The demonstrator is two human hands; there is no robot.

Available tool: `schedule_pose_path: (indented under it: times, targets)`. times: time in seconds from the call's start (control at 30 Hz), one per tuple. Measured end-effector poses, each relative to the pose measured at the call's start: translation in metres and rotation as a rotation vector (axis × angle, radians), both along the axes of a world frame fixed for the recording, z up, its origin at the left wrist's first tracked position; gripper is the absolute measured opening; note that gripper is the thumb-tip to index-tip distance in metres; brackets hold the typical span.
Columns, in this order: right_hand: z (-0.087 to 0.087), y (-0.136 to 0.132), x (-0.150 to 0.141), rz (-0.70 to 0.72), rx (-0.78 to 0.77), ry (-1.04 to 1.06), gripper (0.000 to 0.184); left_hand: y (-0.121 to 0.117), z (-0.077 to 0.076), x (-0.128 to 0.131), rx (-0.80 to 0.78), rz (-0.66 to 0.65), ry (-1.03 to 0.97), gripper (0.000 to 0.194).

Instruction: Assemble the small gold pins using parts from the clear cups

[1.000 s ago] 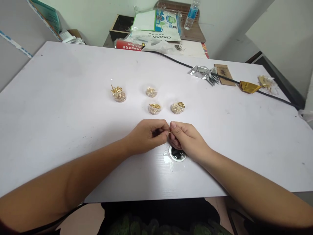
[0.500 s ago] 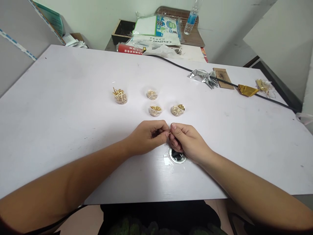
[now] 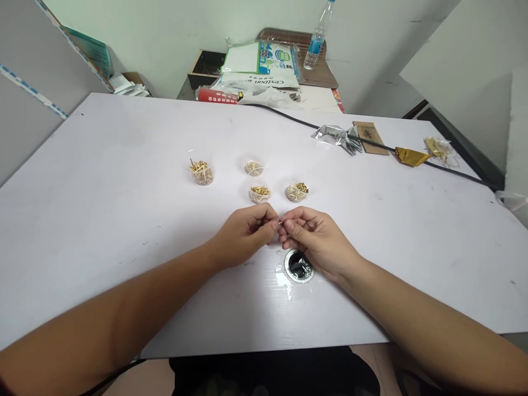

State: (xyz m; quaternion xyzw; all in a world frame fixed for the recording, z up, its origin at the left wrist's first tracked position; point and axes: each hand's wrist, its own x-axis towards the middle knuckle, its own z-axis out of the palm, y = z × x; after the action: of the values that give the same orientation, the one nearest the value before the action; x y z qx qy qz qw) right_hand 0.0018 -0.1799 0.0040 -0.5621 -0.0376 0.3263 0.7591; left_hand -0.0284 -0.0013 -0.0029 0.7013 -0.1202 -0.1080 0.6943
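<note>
My left hand [image 3: 251,234] and my right hand [image 3: 315,236] meet fingertip to fingertip above the white table [image 3: 231,313]. Between them a tiny thin metal pin [image 3: 280,223] shows, pinched by the thumb and finger of each hand; its ends are hidden. Just beyond the hands sit a small clear cup of short gold pins [image 3: 259,193] and another cup of gold pieces [image 3: 297,191]. Farther back is a cup of fine pale pins [image 3: 254,168]. To the left, longer gold pins stick up from a clear cup [image 3: 202,172].
A round cable hole [image 3: 299,266] with clear tape lies below my right hand. A black cable [image 3: 289,117] crosses the back right, beside silver foil [image 3: 336,136], a brown card [image 3: 371,137] and gold foil [image 3: 411,156]. A water bottle [image 3: 315,47] stands behind the table.
The view has tilted up slightly, so the table things sit lower in the picture. My fingertips have come closer together around the pin, and the right fingers have shifted a little.
</note>
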Motion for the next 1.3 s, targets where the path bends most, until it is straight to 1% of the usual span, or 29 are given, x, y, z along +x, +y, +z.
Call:
schedule_pose_path:
  times: [0.17,0.4,0.57,0.73,0.93,1.17,1.3]
  targets:
    - [-0.0004,-0.0011,0.0009,0.003,0.016,0.0,0.032,0.0015,-0.0014,0.0014,0.004,0.022,0.016,0.018]
    - [-0.0019,-0.0028,0.0005,0.014,0.053,-0.036,0.027,0.0024,0.0,0.0005,0.018,0.007,0.021,0.017]
    - [-0.0035,-0.002,0.0004,-0.038,0.058,-0.071,0.023,0.0033,-0.0008,0.0011,0.083,0.002,0.012,0.016]
    - [-0.0042,-0.001,0.0002,-0.038,0.045,-0.049,0.022,0.0029,-0.0017,0.0012,0.036,-0.005,0.016,0.018]
    - [-0.0034,-0.0021,0.0013,-0.028,0.021,-0.031,0.024,0.0036,-0.0025,0.0027,0.031,0.022,0.012,0.018]
    - [-0.0044,-0.0015,0.0007,0.0,0.012,-0.099,0.024,0.002,-0.0016,0.0013,0.029,-0.001,0.011,0.019]
    - [-0.0057,0.0001,-0.0016,0.018,-0.025,-0.166,0.029,0.0006,-0.0012,0.0015,-0.027,-0.027,-0.011,0.019]
